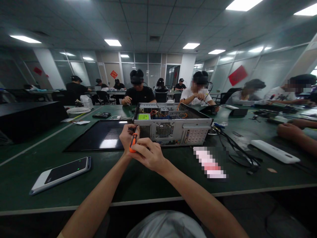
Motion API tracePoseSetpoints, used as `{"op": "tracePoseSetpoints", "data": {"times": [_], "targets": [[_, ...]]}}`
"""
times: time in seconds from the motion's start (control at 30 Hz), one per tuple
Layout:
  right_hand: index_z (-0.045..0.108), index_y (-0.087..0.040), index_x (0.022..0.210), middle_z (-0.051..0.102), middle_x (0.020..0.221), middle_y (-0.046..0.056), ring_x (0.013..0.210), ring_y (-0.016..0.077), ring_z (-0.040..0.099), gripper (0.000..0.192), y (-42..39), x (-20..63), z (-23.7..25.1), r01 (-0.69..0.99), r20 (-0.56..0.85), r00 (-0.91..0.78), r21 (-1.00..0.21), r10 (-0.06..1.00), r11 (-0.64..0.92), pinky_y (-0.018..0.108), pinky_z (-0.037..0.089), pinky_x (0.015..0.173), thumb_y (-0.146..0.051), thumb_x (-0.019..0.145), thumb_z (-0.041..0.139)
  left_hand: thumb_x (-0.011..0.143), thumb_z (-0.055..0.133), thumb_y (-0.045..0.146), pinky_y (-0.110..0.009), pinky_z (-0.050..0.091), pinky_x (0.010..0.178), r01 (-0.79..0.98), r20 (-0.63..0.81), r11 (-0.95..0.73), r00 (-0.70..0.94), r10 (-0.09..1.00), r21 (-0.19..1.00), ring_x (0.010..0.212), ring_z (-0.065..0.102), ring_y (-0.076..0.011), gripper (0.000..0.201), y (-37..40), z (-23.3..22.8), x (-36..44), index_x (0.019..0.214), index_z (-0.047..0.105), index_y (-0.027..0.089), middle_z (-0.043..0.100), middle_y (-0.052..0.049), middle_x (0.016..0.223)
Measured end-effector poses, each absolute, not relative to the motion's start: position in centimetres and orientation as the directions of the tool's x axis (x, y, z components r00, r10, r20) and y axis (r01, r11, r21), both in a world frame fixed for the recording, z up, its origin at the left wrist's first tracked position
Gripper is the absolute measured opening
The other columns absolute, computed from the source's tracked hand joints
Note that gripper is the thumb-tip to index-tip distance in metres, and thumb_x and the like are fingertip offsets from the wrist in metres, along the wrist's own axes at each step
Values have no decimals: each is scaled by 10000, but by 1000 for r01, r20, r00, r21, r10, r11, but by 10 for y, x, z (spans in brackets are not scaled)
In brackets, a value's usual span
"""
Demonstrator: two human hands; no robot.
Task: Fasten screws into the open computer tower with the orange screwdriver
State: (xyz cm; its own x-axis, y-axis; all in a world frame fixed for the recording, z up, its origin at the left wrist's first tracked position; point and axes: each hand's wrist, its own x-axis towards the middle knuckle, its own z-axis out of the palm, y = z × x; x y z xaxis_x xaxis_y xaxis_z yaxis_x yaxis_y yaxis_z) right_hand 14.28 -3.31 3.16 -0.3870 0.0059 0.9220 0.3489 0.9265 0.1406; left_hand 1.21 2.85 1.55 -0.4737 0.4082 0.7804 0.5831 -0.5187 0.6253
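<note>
An opened computer case (173,134) lies on its side in front of me, its rear panel towards me and wires showing inside. My right hand (150,154) grips a screwdriver (133,143) by its orange and black handle. The screwdriver points up at the left end of the rear panel. Right beside that corner, my left hand (126,135) has its fingers pinched around the screwdriver's tip area. Whatever those fingers hold is too small to tell. A black side panel (91,137) with a perforated patch lies flat to the left, partly behind my left hand.
A white device with a dark screen (66,172) lies at the near left. To the right are black cables (230,145) and a white power strip (274,151). A dark case (32,115) stands far left. Co-workers sit across the green table (173,185) and to the right.
</note>
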Motion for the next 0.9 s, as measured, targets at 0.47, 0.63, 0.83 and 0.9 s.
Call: {"op": "tracePoseSetpoints", "data": {"times": [0.47, 0.63, 0.83, 0.9], "targets": [[650, -189, 1192, 669, 1217, 84, 1019, 118, 676, 245, -35, 141, 28, 346, 866, -500, 221, -20, 912, 189, 543, 838, -209, 988, 516, 805, 678, 379, -195, 361, 480, 616, 768, -461, -482, 421, 639, 457, 508, -84, 196, 31, 12, 9, 895, 614, 217, 529, 75, 535], [634, -217, 1235, 632, 1231, 89, 1059, 140, 648, 308, -35, 145, 29, 367, 875, -484, 217, -13, 905, 218, 549, 835, -172, 985, 461, 803, 677, 365, -189, 368, 488, 626, 773, -456, -472, 425, 633, 468, 519, -79, 185, 34, 11, 7, 894, 614, 217, 565, 70, 572], [602, -166, 1217, 576, 1274, 123, 1102, 160, 621, 307, -35, 147, 29, 305, 906, -423, 137, 5, 943, 254, 555, 869, -159, 964, 429, 820, 673, 392, -187, 368, 483, 612, 767, -465, -470, 436, 640, 491, 529, -83, 208, 29, 11, 7, 906, 621, 210, 566, 61, 593], [613, -157, 1197, 544, 1281, 133, 1061, 164, 622, 277, -35, 146, 29, 292, 914, -404, 99, 29, 951, 252, 565, 833, -222, 958, 490, 814, 677, 389, -183, 366, 477, 605, 766, -471, -484, 423, 642, 498, 527, -83, 207, 29, 11, 8, 897, 620, 208, 568, 60, 596]]}}
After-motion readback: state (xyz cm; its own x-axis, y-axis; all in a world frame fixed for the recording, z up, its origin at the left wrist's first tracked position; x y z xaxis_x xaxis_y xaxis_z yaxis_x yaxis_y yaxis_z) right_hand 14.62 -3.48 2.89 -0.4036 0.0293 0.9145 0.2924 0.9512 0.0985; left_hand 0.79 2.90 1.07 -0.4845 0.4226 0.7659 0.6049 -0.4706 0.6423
